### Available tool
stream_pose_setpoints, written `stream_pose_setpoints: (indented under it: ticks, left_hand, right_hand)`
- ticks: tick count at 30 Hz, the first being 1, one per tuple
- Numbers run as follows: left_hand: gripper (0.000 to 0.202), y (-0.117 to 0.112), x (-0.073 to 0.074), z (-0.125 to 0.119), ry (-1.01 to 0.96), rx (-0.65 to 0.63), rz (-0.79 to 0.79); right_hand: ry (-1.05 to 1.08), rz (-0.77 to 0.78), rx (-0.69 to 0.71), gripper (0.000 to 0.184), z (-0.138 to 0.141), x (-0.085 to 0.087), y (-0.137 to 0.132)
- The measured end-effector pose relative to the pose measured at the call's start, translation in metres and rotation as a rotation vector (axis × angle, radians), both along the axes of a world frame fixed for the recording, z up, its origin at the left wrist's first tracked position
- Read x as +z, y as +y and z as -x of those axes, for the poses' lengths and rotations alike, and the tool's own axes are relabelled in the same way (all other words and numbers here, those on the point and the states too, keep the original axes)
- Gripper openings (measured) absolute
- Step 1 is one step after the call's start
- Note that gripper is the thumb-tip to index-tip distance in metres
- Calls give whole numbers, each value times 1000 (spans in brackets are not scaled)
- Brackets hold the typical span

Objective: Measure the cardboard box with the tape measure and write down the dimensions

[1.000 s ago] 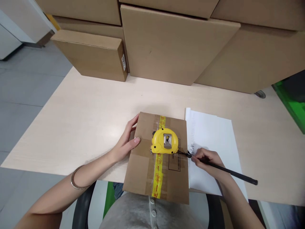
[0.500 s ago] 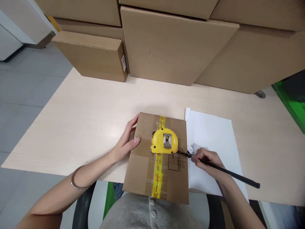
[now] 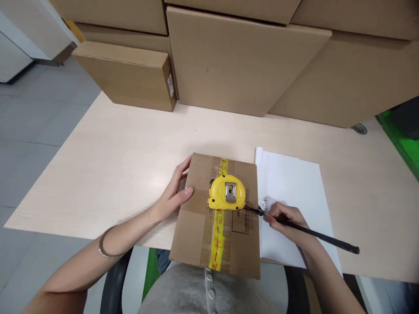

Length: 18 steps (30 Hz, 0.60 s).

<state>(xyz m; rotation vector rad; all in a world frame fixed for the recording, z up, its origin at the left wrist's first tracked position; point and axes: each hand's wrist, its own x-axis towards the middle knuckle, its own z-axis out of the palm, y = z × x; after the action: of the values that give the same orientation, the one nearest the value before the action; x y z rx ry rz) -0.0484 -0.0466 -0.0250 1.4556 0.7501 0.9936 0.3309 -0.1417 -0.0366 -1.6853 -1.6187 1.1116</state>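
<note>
My left hand [image 3: 175, 192] holds the left side of a cardboard box [image 3: 193, 235], thumb on the top face and fingers down along the side. Yellow tape with red print [image 3: 217, 244] runs lengthwise over the box. On top of it lies a yellow tape measure [image 3: 218, 193], its black wrist strap [image 3: 252, 209] trailing over the right edge. My right hand [image 3: 286, 220] grips a long black pen [image 3: 327, 239]. The pen's tip is at the left part of a sheet of white paper [image 3: 291, 183], where small dark marks show beside the box.
Large cardboard boxes [image 3: 235, 65] are stacked along the back of the pale table [image 3: 131, 144]. A flatter carton [image 3: 131, 83] stands at the back left. Chair armrests [image 3: 113, 283] flank me below the front edge. Something green [image 3: 402, 144] lies past the right edge.
Almost nothing differs. The whole view has shifted by a few pixels, while both hands keep their holds and the box and tape measure stay put.
</note>
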Motion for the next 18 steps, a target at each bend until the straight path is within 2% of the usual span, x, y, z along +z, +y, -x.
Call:
stream_pose_setpoints:
  ticks: [4,8,10,13,16,18]
  left_hand:
    - [75,1,-1,0,11,2,-14]
    - [75,2,-1,1,29,8,-32]
    - [74,3,-2,1,35,8,-43]
    - [74,3,-3,1,31,8,-49]
    - [74,3,-3,0,31,14,-35]
    - [75,3,-3,-1,29,17,-23]
  right_hand:
    - [8,75,-20,37,0,4,1]
    - [5,235,-78,52,-1,16,7]
    - [-176,311,-124,61,2,25,12]
    - [-629,356,-92,64,15,40,19]
    - [-1002,308,31,54,31,53,23]
    - [-1128,297,55,49,37,63,25]
